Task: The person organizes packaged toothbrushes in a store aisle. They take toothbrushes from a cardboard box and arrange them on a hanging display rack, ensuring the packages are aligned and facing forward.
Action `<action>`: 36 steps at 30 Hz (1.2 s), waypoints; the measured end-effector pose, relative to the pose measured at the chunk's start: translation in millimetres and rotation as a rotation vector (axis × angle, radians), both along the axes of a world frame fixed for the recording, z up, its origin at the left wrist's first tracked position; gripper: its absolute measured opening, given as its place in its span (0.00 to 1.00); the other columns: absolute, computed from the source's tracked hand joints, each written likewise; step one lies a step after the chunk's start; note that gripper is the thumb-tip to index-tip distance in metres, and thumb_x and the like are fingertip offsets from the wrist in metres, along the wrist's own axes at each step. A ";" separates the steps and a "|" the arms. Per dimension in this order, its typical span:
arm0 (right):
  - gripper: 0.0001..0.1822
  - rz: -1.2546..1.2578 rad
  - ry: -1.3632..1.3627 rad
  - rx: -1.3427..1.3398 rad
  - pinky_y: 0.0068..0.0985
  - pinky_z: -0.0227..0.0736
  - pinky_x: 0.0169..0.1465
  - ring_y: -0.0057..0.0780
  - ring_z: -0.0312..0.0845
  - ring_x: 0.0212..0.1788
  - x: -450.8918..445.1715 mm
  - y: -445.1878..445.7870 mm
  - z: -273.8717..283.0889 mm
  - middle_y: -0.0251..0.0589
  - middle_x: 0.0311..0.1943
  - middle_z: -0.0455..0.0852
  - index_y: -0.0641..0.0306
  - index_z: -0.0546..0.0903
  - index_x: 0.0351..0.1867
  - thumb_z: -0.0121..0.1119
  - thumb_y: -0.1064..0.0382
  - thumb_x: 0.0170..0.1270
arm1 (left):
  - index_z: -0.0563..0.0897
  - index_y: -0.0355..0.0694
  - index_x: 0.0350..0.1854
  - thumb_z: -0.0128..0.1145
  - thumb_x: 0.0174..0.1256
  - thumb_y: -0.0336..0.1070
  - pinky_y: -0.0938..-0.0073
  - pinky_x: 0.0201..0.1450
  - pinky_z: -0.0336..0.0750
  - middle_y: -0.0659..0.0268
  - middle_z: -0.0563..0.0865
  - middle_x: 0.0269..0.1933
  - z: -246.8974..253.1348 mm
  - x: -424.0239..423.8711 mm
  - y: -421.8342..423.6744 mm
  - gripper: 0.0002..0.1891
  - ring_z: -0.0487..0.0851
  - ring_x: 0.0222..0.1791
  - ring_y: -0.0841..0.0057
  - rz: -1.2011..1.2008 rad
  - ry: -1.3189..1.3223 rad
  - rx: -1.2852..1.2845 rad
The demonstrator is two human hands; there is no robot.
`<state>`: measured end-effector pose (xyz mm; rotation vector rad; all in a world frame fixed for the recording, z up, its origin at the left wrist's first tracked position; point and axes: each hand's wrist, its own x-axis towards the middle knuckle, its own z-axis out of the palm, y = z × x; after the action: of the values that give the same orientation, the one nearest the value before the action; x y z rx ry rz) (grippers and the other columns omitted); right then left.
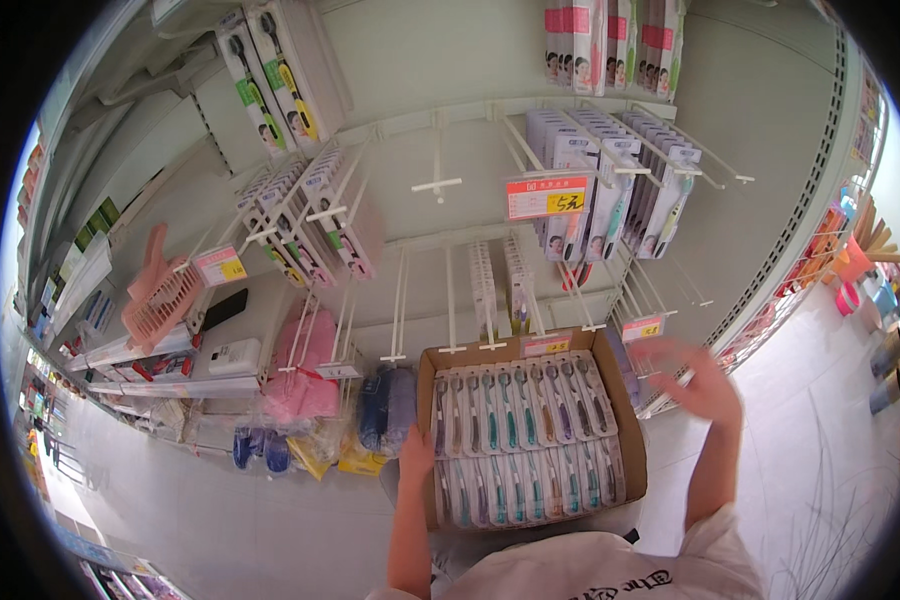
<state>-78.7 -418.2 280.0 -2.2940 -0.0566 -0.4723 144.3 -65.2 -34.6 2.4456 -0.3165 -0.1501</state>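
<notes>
An open cardboard box [636, 420] sits before me, filled with two rows of toothbrushes in clear blister packs [525, 405]. My left hand [418, 451] grips the box's left wall. My right hand [694, 382] is raised off the box's right side, fingers spread and slightly blurred, with nothing seen in it. Just beyond it is a small price tag [643, 328]. Above the box, packaged toothbrushes [616, 187] hang in rows on white display hooks, behind a red and yellow price tag [546, 196].
More packaged toothbrushes [330, 217] hang at the left. Bare hooks [450, 300] jut out above the box. A pink plastic basket [163, 296], a dark phone [226, 309] and a white device [235, 357] lie on the left shelf. Slippers [388, 405] hang beside the box.
</notes>
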 end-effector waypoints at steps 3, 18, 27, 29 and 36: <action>0.15 -0.130 -0.352 -0.210 0.26 0.73 0.51 0.28 0.81 0.47 32.8 -15.4 84.8 0.40 0.45 0.86 0.65 0.81 0.49 0.57 0.63 0.62 | 0.71 0.31 0.54 0.48 0.68 0.41 0.47 0.47 0.72 0.37 0.82 0.41 0.8 1.3 -0.6 0.20 0.79 0.44 0.39 -0.010 -0.007 -0.010; 0.18 -0.102 -0.418 0.236 0.31 0.73 0.51 0.39 0.79 0.51 67.3 4.8 33.2 0.51 0.53 0.80 0.65 0.76 0.52 0.54 0.70 0.59 | 0.71 0.32 0.48 0.47 0.66 0.41 0.44 0.48 0.71 0.36 0.81 0.40 -10.2 9.8 4.1 0.16 0.78 0.45 0.38 -0.023 -0.087 -0.072; 0.29 -0.368 -0.377 0.268 0.33 0.70 0.58 0.40 0.75 0.59 206.8 -65.3 -76.7 0.57 0.56 0.77 0.71 0.68 0.64 0.59 0.60 0.64 | 0.71 0.29 0.53 0.51 0.66 0.43 0.48 0.50 0.71 0.34 0.80 0.44 8.1 1.3 1.6 0.21 0.77 0.49 0.40 -0.013 0.056 -0.020; 0.29 -0.331 -0.360 0.329 0.32 0.69 0.59 0.39 0.75 0.59 217.0 -69.2 -77.8 0.56 0.56 0.78 0.72 0.66 0.64 0.58 0.60 0.65 | 0.71 0.29 0.53 0.51 0.66 0.42 0.48 0.49 0.71 0.35 0.81 0.42 5.5 2.6 2.5 0.22 0.78 0.48 0.40 -0.009 0.072 -0.003; 0.32 -0.131 -0.424 0.558 0.29 0.60 0.66 0.35 0.67 0.64 249.5 -72.8 -88.3 0.52 0.62 0.72 0.72 0.60 0.68 0.56 0.62 0.68 | 0.72 0.30 0.47 0.52 0.63 0.45 0.48 0.48 0.72 0.38 0.82 0.40 -1.6 3.0 4.5 0.21 0.80 0.45 0.41 0.003 0.058 -0.009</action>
<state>170.9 -491.0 191.7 -1.6311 0.0166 -0.9111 147.2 -60.7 -36.1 2.4278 -0.2870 -0.2171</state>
